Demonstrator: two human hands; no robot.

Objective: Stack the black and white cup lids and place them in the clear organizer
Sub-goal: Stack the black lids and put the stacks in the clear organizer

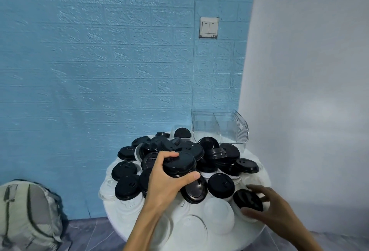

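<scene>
A heap of black cup lids [151,151] and white cup lids [219,214] covers a round white table [119,224]. My left hand [165,183] grips a short stack of black lids [179,165] above the middle of the heap, thumb in front and fingers over the top. My right hand [271,206] reaches to a single black lid [247,200] at the table's right edge, with fingers and thumb spread around its rim. The clear organizer [219,126], with a divider in the middle, stands at the back right of the table and looks to hold nothing.
A blue brick-pattern wall stands behind the table and a white wall [309,91] to the right. A grey backpack [30,214] lies on the floor at the left. A light switch [209,27] is on the blue wall.
</scene>
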